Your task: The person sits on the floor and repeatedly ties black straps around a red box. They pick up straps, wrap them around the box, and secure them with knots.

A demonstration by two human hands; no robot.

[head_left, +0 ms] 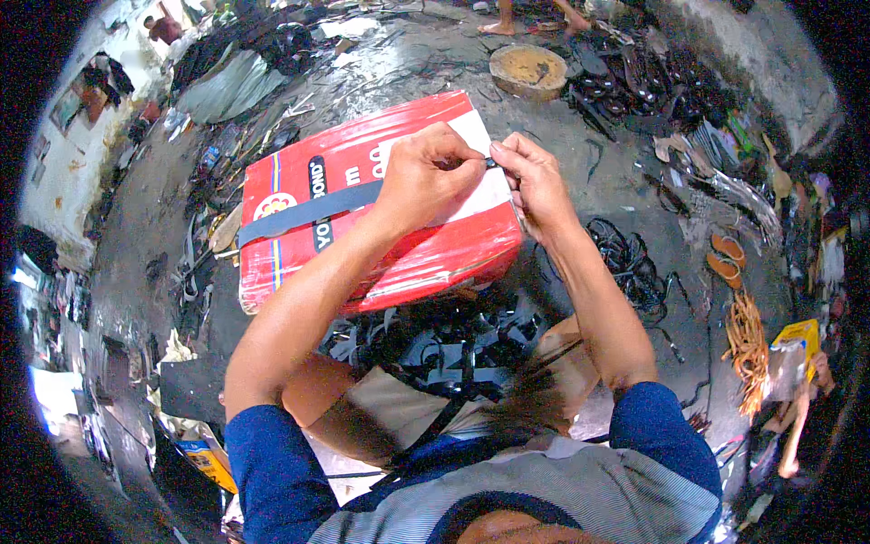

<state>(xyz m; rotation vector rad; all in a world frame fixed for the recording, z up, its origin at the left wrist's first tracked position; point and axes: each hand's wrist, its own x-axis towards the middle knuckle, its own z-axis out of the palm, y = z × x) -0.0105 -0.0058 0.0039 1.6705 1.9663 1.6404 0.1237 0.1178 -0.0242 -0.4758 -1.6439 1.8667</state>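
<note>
A red and white carton [385, 263] with a shiny, plastic-like surface sits in front of me, tilted slightly. Across its top runs a flat dark grey strip [313, 213], from the left edge to beneath my left hand [430, 177]. That hand rests over the carton, thumb and fingers pinched together. My right hand [535, 186] is closed at the carton's right edge, its fingertips almost meeting the left ones. Between them shows a small dark piece [490, 162]; whether it is the strip's end is hidden by my fingers.
Many black strips [453, 349] lie heaped at my lap, with a black tangle [625, 263] to the right. Farther off stand a round wooden block [528, 71] and dark scraps. Orange sandals [725, 261] and an orange-brown cord bundle [745, 349] lie right. Another person's feet [535, 18] show at the back.
</note>
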